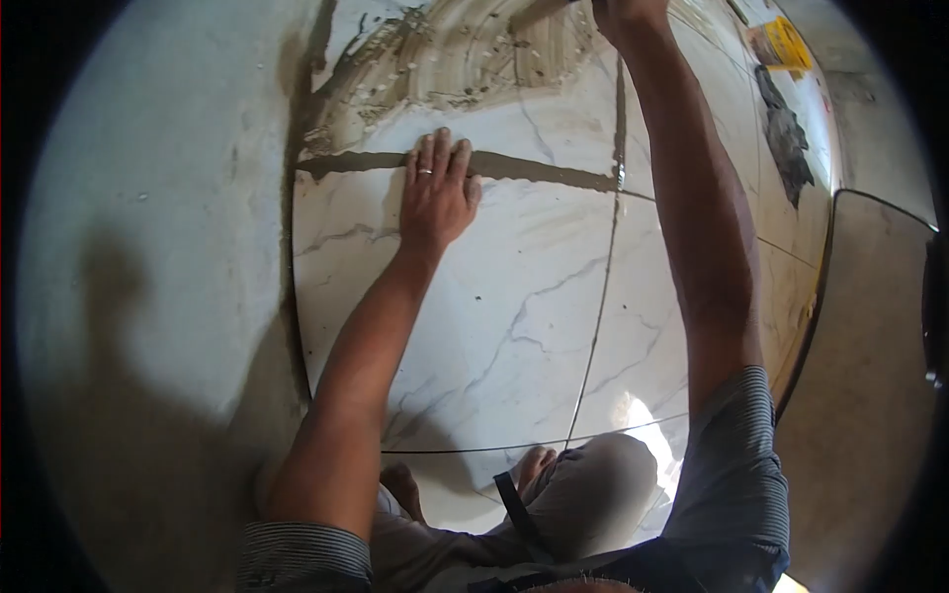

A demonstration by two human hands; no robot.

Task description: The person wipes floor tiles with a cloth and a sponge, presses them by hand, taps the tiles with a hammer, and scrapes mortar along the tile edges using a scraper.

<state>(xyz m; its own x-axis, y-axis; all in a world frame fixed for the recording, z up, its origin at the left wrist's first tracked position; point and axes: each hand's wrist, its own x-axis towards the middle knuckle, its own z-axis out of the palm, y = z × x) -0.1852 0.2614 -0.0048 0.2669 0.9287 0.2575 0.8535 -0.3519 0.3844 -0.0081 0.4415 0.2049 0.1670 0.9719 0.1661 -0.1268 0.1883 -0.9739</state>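
Observation:
My left hand [440,193] lies flat on a white marble-patterned tile [474,296], its fingers stretched across a wide joint filled with grey-brown grout [534,170]. A ring shows on one finger. At the top edge of the view, my right hand [631,14] is closed and partly cut off. From it a flat tool smeared with grout [539,12] reaches leftward; its exact kind is hard to make out. Below the tool, wet grout [445,54] is smeared in curved streaks over the tile beyond the joint.
A plain grey wall [168,178] runs along the left, meeting the tiles. To the right are a yellow bucket [781,44] and a dark crumpled cloth or bag [786,138]. My bent knee [608,484] and feet rest on tiles near me.

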